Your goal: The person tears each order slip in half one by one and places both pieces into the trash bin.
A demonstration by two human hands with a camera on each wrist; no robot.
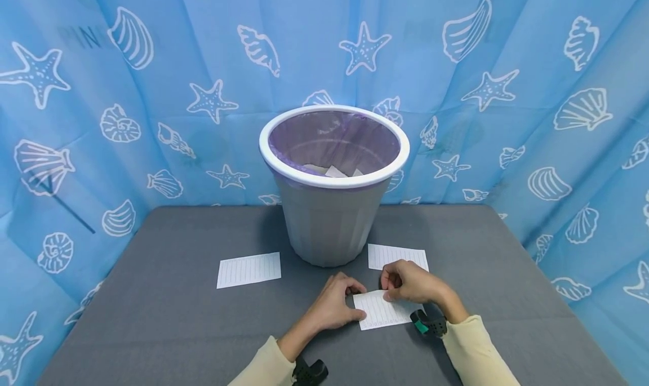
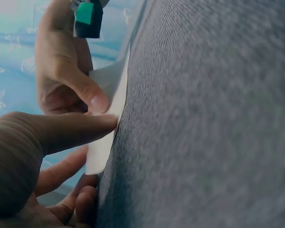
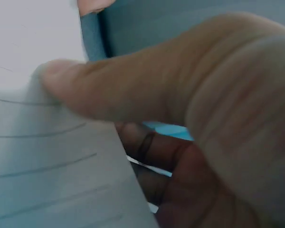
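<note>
A small lined sheet of white paper (image 1: 377, 313) lies on the grey table between the two hands. My right hand (image 1: 413, 284) pinches its far edge, the thumb (image 3: 85, 88) on the lined face and the other fingers curled behind. At the sheet's left end is my left hand (image 1: 334, 304), with thumb and index finger spread apart. Its thumb (image 2: 80, 129) touches the paper (image 2: 102, 152) in the left wrist view, where the near end stands slightly off the cloth. A second lined sheet (image 1: 395, 254) lies just beyond the right hand, partly covered by it.
A grey wastebasket (image 1: 329, 222) with a white rim and purple liner stands at the back middle, pieces of white paper inside. Left of it lies another lined sheet (image 1: 248, 270). A blue curtain (image 1: 304, 48) with shells and starfish hangs behind the table (image 1: 167, 318).
</note>
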